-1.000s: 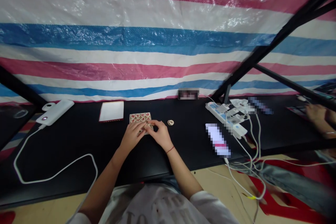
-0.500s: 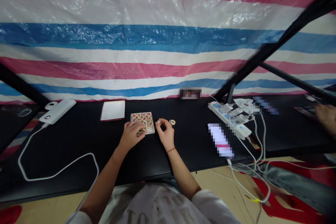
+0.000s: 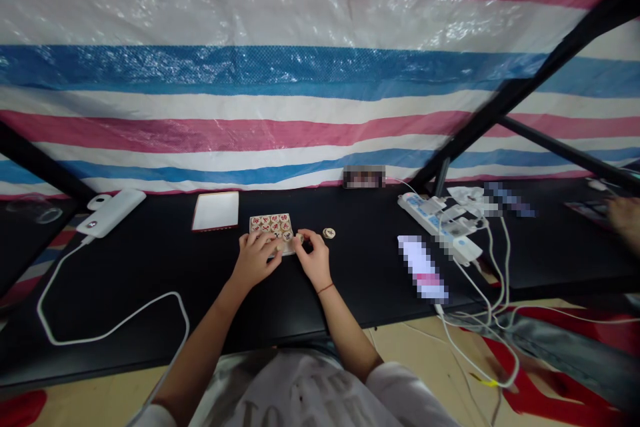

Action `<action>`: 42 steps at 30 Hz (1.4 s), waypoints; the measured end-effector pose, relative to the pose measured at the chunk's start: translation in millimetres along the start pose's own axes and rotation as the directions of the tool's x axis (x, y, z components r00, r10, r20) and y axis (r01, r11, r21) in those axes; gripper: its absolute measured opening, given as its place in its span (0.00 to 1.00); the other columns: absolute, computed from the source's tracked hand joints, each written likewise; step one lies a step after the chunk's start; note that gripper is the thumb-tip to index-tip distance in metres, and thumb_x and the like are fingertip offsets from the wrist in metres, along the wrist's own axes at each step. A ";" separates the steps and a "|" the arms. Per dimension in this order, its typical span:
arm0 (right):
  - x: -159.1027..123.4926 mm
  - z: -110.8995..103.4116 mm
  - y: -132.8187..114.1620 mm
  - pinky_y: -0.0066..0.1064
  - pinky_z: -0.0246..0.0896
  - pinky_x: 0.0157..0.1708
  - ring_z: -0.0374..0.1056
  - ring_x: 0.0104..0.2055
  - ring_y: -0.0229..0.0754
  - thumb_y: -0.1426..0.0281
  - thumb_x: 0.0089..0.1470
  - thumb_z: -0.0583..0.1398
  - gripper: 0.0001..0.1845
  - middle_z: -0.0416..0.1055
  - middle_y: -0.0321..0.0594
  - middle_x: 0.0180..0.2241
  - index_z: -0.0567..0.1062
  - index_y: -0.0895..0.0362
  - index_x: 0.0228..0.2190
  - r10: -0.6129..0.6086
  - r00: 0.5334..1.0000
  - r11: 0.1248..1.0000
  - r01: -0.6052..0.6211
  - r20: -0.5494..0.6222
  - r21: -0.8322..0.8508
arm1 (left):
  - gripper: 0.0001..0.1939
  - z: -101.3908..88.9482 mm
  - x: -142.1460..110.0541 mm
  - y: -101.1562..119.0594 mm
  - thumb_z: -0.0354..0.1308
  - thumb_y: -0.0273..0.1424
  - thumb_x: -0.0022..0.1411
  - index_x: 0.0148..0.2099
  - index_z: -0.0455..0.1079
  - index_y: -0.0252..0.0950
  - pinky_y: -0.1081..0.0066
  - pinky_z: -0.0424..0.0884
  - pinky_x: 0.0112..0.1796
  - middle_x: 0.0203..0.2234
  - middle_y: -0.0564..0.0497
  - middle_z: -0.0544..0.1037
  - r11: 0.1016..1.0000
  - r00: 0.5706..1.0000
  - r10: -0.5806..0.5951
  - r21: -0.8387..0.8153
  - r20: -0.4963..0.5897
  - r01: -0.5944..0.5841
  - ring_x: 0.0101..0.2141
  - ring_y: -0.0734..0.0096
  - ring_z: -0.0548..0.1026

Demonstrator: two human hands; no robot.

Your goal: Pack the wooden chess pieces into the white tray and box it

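Rows of round xiangqi pieces [image 3: 275,219] with red and black characters sit in a small pale box [image 3: 289,254] on the black table. My left hand [image 3: 257,258] lies over the box's near-left part, fingers spread and touching pieces; its fingers hide several of them. At the box's right edge, my right hand [image 3: 313,258] pinches a xiangqi piece [image 3: 299,238] between thumb and fingers, the piece seeming tilted on edge. Right of that hand, another few loose pieces [image 3: 329,233] lie on the table, partly overlapping.
The white-lined box lid [image 3: 215,211] lies left of the pieces. A white device [image 3: 114,212] with a cable is at far left. On the right are a power strip [image 3: 440,227], a blurred phone [image 3: 423,268] and tangled cables. Another person's hand [image 3: 626,217] is at far right.
My right hand has moved left with its piece to the box's edge. My left hand has shifted slightly right, its fingers flatter over the pieces.
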State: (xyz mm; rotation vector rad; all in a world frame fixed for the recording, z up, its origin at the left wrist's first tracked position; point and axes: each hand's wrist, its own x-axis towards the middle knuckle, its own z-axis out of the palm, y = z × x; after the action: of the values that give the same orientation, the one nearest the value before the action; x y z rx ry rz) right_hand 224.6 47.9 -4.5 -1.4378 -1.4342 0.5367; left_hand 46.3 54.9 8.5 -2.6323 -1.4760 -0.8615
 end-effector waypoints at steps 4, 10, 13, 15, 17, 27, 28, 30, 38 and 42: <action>-0.3 1.3 3.9 0.34 0.64 0.42 0.68 0.37 0.42 0.60 0.55 0.58 0.15 0.74 0.42 0.34 0.75 0.57 0.39 -0.001 1.000 1.000 0.001 0.001 -0.005 | 0.11 -1.1 9.2 2.3 0.52 0.31 0.63 0.42 0.76 0.45 0.57 0.59 0.44 0.40 0.47 0.76 1.000 1.000 -0.008 0.002 0.030 0.008 0.44 0.58 0.69; 0.6 0.3 3.5 0.34 0.64 0.41 0.68 0.36 0.41 0.61 0.55 0.58 0.15 0.73 0.41 0.33 0.75 0.57 0.39 0.018 1.000 1.000 -0.018 -0.015 0.017 | 0.07 -8.4 24.6 0.5 0.55 0.32 0.61 0.36 0.76 0.43 0.58 0.59 0.41 0.39 0.48 0.75 0.997 0.990 0.040 0.054 0.138 -0.048 0.42 0.57 0.68; 0.8 -0.2 2.6 0.33 0.64 0.40 0.68 0.36 0.41 0.61 0.54 0.58 0.15 0.74 0.40 0.33 0.75 0.57 0.39 0.019 1.000 1.000 -0.019 -0.016 0.024 | 0.06 -9.5 31.3 1.4 0.56 0.31 0.61 0.34 0.75 0.42 0.58 0.59 0.42 0.38 0.47 0.74 0.997 0.980 0.063 0.037 0.186 -0.071 0.42 0.56 0.67; 0.7 -0.4 3.0 0.33 0.64 0.40 0.68 0.35 0.41 0.61 0.54 0.58 0.15 0.74 0.40 0.33 0.75 0.57 0.39 0.021 1.000 0.999 -0.020 -0.020 0.026 | 0.07 -9.1 34.4 2.5 0.56 0.31 0.61 0.33 0.75 0.41 0.58 0.59 0.43 0.37 0.47 0.74 0.996 0.974 0.077 0.036 0.213 -0.086 0.43 0.56 0.67; 0.6 -0.7 3.9 0.33 0.64 0.40 0.68 0.35 0.41 0.61 0.54 0.58 0.15 0.74 0.40 0.33 0.75 0.57 0.39 0.026 0.999 0.999 -0.026 -0.021 0.030 | 0.07 -8.6 36.0 3.1 0.55 0.30 0.61 0.33 0.75 0.41 0.57 0.59 0.43 0.37 0.46 0.74 0.993 0.968 0.090 0.049 0.233 -0.105 0.43 0.56 0.66; 0.3 -1.2 1.6 0.31 0.64 0.36 0.68 0.34 0.41 0.61 0.54 0.58 0.15 0.74 0.40 0.32 0.75 0.57 0.38 0.032 0.999 0.998 -0.031 -0.024 0.050 | 0.10 -16.1 38.0 -1.5 0.53 0.29 0.63 0.30 0.72 0.40 0.60 0.57 0.41 0.30 0.50 0.79 0.989 0.940 0.142 0.000 0.310 -0.150 0.39 0.61 0.70; 0.4 -1.2 1.6 0.31 0.63 0.36 0.68 0.34 0.41 0.61 0.54 0.58 0.15 0.74 0.40 0.32 0.75 0.57 0.38 0.036 0.999 0.998 -0.035 -0.023 0.054 | 0.10 -17.0 38.7 -1.7 0.53 0.30 0.63 0.30 0.72 0.41 0.61 0.57 0.41 0.30 0.51 0.79 0.989 0.940 0.143 -0.019 0.311 -0.145 0.39 0.61 0.71; 0.6 -1.1 2.4 0.31 0.63 0.36 0.68 0.34 0.41 0.61 0.54 0.58 0.14 0.73 0.39 0.32 0.75 0.57 0.38 0.045 0.999 0.997 -0.043 -0.022 0.061 | 0.09 -17.5 39.7 -2.1 0.53 0.30 0.63 0.31 0.72 0.41 0.62 0.56 0.41 0.31 0.52 0.79 0.990 0.944 0.138 -0.059 0.301 -0.126 0.39 0.62 0.71; 1.1 -0.5 5.2 0.31 0.62 0.35 0.67 0.33 0.40 0.60 0.53 0.59 0.15 0.72 0.39 0.30 0.75 0.57 0.38 0.058 0.998 0.994 -0.056 -0.024 0.090 | 0.10 -13.8 41.2 -6.9 0.51 0.26 0.59 0.33 0.73 0.42 0.64 0.59 0.43 0.33 0.53 0.80 0.985 0.921 0.111 -0.163 0.373 -0.052 0.39 0.63 0.73; 1.3 -0.4 5.2 0.30 0.62 0.36 0.67 0.33 0.40 0.60 0.52 0.59 0.15 0.72 0.39 0.31 0.75 0.57 0.38 0.059 0.998 0.994 -0.057 -0.015 0.096 | 0.10 -17.3 48.0 -4.9 0.50 0.24 0.58 0.34 0.72 0.40 0.65 0.59 0.45 0.34 0.53 0.80 0.977 0.885 0.132 -0.211 0.446 -0.040 0.40 0.65 0.74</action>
State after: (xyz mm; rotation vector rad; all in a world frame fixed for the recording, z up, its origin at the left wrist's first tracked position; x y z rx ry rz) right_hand 227.7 50.0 -8.4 -1.4080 -1.3388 0.6198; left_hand 54.1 91.0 44.1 -3.1897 -1.3895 -0.4059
